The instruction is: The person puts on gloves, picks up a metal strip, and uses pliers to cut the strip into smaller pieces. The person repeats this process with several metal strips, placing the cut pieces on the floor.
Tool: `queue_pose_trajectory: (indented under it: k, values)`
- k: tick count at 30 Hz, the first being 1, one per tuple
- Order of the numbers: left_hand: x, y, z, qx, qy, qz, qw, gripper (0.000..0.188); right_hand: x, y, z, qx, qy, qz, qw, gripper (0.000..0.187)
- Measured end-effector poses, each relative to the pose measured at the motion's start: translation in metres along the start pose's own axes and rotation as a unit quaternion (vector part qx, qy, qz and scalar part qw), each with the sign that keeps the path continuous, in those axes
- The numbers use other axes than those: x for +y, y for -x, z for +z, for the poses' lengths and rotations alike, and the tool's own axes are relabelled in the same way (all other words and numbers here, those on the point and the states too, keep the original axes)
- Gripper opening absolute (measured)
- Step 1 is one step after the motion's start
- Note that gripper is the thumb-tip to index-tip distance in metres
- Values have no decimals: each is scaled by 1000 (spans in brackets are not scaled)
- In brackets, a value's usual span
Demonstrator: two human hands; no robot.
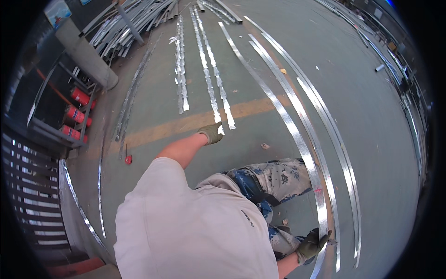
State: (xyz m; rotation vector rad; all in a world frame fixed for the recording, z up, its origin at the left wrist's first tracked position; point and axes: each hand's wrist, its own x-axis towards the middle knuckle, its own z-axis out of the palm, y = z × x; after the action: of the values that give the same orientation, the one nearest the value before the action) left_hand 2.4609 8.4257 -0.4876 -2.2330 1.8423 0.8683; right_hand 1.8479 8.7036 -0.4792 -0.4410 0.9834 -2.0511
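Note:
Both of my hands wear olive-green gloves. My left hand (211,133) reaches forward, its fingers closed at the near end of a shiny silver strip with uneven edges (207,79). Beside that strip lies a similar one (215,72), its end just right of my fingers. At the lower right, my right hand (312,246) is closed at the edge of a long flat metal strip (297,135), which runs far ahead along the floor. A small dark thing sticks out by the right fingers, too small to name.
More flat metal strips (346,162) lie on the right; another uneven bundle (181,69) lies left of centre. Metal lengths are piled (134,28) beside a pillar (88,56). Red fire extinguishers (79,115) stand in a rack at left. A red tool (128,159) lies on the floor.

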Motion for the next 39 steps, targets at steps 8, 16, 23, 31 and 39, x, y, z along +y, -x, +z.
queue_pose_trajectory:
  k: [8, 16, 23, 31, 39]
  values:
    - [45, -2, -2, -34, -16, 49, 998, 79, 5, 4, -13, 31, 86, -23, 995, 42]
    - [81, 11, -8, -74, -35, 75, 994, 81, -1, 18, 16, 38, 126, -14, 991, 40]
    - [164, 11, -17, 35, -24, 296, 954, 74, -5, 10, 38, 72, -139, 25, 987, 37]
    - [259, 13, -26, 190, -117, 530, 818, 63, -8, 15, 48, 52, -101, 20, 993, 33]
    - [259, -17, 11, 142, -114, 564, 805, 59, -9, 17, 52, 63, -130, 22, 989, 32]
